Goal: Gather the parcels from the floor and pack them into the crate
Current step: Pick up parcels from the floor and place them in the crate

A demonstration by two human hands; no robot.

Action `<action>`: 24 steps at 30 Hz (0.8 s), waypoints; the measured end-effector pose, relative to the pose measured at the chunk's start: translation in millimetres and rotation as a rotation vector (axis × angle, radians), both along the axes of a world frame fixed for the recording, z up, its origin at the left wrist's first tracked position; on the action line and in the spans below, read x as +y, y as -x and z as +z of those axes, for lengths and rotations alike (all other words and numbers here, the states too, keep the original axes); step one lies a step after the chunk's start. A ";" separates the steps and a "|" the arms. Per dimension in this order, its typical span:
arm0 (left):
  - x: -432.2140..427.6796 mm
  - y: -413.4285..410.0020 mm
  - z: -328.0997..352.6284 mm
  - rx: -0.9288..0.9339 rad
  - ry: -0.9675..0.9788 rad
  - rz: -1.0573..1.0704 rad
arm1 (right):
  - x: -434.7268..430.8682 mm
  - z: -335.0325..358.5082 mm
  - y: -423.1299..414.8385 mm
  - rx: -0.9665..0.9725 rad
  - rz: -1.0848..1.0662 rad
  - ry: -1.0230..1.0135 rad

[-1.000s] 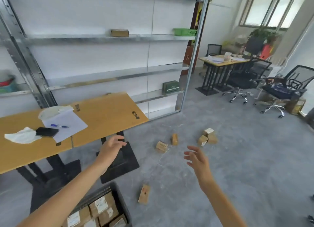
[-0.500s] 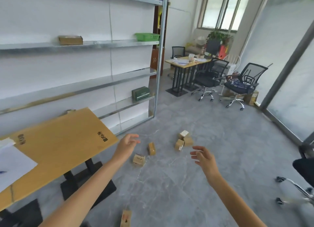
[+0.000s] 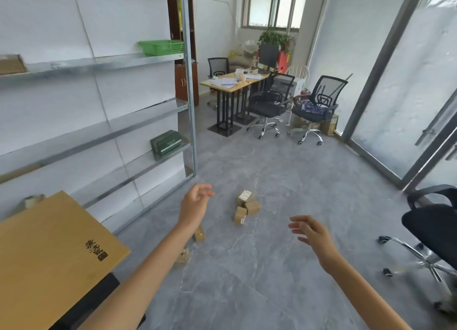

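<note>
Fingers loose, holding nothing: left hand [image 3: 195, 203], right hand [image 3: 312, 233]. Parcels [image 3: 247, 206] mid-frame ungathered, perhaps five; crate unseen.

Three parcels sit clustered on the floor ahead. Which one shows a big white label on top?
The rear parcel, farthest away. The right parcel shows plain cardboard; the front parcel has only a small sticker low down.

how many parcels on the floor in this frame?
5. Three clustered mid-floor: labelled parcel, plain parcel beside it, nearer parcel in front. Two more partly behind the left forearm: upper parcel, lower parcel. The arm may hide others.
</note>
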State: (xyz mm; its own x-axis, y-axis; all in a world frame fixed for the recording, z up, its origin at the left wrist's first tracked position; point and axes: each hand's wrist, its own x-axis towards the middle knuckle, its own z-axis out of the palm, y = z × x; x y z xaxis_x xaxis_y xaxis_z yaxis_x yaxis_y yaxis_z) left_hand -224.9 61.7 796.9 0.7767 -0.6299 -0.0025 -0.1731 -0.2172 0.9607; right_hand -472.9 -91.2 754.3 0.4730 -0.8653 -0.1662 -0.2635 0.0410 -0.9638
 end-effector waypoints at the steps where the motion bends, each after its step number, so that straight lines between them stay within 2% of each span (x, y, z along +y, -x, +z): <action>1: -14.3 -3.1 -5.5 0.008 -0.011 -0.005 | -14.9 -3.4 -2.4 -0.003 -0.015 -0.003; 7: -112.6 -34.1 -33.2 0.020 -0.083 -0.027 | -114.2 -25.7 -30.1 -0.013 -0.023 -0.053; 15: -244.0 -77.8 -45.7 -0.006 -0.155 -0.032 | -261.8 -22.0 -85.7 -0.012 0.021 -0.071; 24: -355.4 -141.6 -80.6 0.105 -0.180 0.058 | -355.6 -48.7 -167.8 0.009 0.010 -0.181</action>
